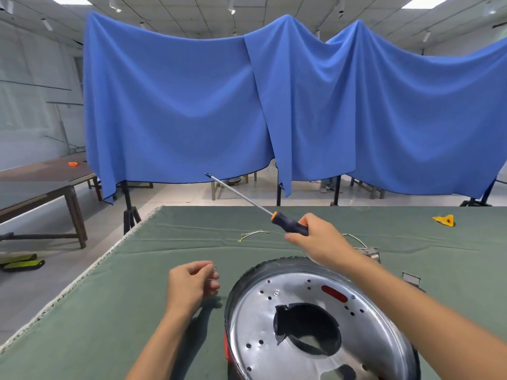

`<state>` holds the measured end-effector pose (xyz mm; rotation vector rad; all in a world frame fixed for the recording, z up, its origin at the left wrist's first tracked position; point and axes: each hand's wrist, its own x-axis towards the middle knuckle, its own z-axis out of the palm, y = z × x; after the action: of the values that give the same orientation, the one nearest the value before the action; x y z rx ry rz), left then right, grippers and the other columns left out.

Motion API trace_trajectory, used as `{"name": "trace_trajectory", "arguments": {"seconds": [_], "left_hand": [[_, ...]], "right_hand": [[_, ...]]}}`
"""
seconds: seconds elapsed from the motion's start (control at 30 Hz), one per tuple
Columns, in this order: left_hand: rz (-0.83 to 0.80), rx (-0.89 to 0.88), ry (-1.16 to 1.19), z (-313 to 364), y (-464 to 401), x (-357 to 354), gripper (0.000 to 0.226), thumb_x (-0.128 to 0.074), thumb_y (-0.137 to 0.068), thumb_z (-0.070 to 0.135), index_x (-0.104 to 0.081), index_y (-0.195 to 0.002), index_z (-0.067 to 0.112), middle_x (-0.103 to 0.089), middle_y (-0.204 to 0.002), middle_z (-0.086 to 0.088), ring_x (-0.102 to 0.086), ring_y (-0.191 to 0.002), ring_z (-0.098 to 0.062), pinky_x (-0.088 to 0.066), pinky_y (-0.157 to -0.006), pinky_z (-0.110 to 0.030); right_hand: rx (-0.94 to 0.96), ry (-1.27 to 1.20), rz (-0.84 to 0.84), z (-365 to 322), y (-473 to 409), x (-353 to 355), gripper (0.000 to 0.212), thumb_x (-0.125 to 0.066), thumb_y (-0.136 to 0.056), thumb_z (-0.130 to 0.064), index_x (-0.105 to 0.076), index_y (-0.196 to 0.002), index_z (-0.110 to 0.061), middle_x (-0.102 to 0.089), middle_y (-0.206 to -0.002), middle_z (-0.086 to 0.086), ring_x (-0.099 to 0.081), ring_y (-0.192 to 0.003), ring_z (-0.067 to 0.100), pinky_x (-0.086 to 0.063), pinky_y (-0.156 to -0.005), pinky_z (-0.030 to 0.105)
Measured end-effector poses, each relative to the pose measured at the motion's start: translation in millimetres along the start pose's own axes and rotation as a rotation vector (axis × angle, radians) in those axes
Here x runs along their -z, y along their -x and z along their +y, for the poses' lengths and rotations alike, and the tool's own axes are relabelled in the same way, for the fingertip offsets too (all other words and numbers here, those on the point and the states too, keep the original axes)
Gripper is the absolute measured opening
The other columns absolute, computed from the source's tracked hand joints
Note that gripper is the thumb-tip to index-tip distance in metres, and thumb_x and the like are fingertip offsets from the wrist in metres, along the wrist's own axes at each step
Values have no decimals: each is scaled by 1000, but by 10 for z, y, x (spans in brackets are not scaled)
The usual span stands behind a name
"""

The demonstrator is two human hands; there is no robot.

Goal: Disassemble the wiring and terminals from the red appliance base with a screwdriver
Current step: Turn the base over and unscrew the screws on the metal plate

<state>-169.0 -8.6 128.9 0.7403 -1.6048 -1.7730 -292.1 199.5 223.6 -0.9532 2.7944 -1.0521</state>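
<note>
From the head view, the appliance base (315,322) is cut off by the lower edge of the picture, so its near rim is out of sight. The right forearm crosses over its far right rim and hides that part. Only a thin strip of red shows on its left side and through an oval slot in the metal; the rest that faces up is a shiny round metal plate with small holes and a large dark ragged opening in the middle. What lies inside that opening cannot be made out.

The base sits on the green cloth (137,297) that covers the table. Left of the base, the left hand (193,283) hovers just above the cloth with fingers curled in; something tiny and metallic shows at the fingertips, but it is too small to tell whether it is pinched. Beyond the base, the right hand (315,237) grips the dark and orange handle of the screwdriver (288,223), whose long shaft points up and away to the left, clear of the base.

Farther beyond the base, thin wires with ring terminals (253,234) lie loose on the cloth. Right of the base lie metal brackets (370,255), half hidden by the right arm, and a yellow scrap (444,220) far off. Blue sheets (274,105) hang behind the table.
</note>
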Motion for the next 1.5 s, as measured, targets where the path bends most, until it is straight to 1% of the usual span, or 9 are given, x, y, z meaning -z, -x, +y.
{"name": "trace_trajectory", "arguments": {"seconds": [0.17,0.33,0.53,0.67,0.9,1.07,1.23,1.4,1.5], "left_hand": [[37,-50,-40,-117,1,-36,13,-62,-85,-5,-52,-85,3,-61,-61,-20,-52,-34,-17,-42,-33,-23],[41,-121,-266,-198,-77,-53,7,-66,-82,-5,-64,-75,-4,-60,-53,-12,-53,-36,-14,-41,-36,-21],[60,-319,-692,-136,-254,-41,8,-68,-82,6,-76,-84,4,-71,-70,-7,-65,-69,-22,-48,-72,-27],[40,-243,-698,-149,-346,-43,9,-67,-83,4,-75,-86,5,-65,-59,0,-62,-59,-13,-46,-67,-23],[26,-246,-584,-196,-315,-26,19,-61,-83,-7,-67,-95,7,-67,-67,-5,-61,-52,-10,-46,-55,-10],[75,-261,-585,-190,-316,-48,19,-70,-79,-1,-61,-70,14,-66,-61,-5,-65,-55,-18,-53,-62,-31],[75,-247,-680,-172,-423,-23,19,-76,-77,12,-66,-62,17,-59,-44,4,-53,-38,-3,-43,-51,-23],[16,-267,-873,-138,-512,-53,12,-75,-76,15,-70,-66,15,-66,-62,-3,-64,-65,-22,-46,-63,-25],[-4,-227,-939,-132,-550,-75,8,-75,-77,17,-73,-70,14,-69,-71,-7,-65,-75,-24,-48,-69,-27]], "right_hand": [[-43,6,-29,137,37,-195,28,-60,-91,-43,-44,-85,-20,-54,-77,-3,-50,-69,17,-34,-59,32],[-19,91,6,169,45,-272,28,-60,-89,-47,-44,-86,-23,-56,-77,-6,-55,-76,21,-35,-61,33],[32,146,49,214,56,-338,31,-59,-88,-49,-37,-79,-29,-54,-74,-11,-50,-70,15,-31,-54,28],[69,158,58,267,47,-371,31,-60,-87,-50,-38,-81,-30,-53,-73,-13,-47,-67,9,-30,-55,26],[79,159,75,290,21,-379,33,-60,-86,-53,-38,-78,-30,-52,-71,-13,-48,-66,5,-30,-54,25],[102,182,75,283,63,-381,30,-61,-86,-50,-40,-81,-30,-52,-73,-13,-49,-67,6,-30,-54,24],[122,195,79,279,81,-393,28,-62,-86,-50,-43,-86,-29,-51,-73,-14,-49,-70,13,-32,-58,32],[122,184,89,300,67,-402,28,-62,-85,-50,-44,-85,-29,-51,-73,-13,-48,-67,8,-31,-56,28],[124,177,94,310,56,-405,29,-63,-84,-51,-43,-83,-30,-52,-72,-12,-49,-67,7,-32,-56,26]]}}
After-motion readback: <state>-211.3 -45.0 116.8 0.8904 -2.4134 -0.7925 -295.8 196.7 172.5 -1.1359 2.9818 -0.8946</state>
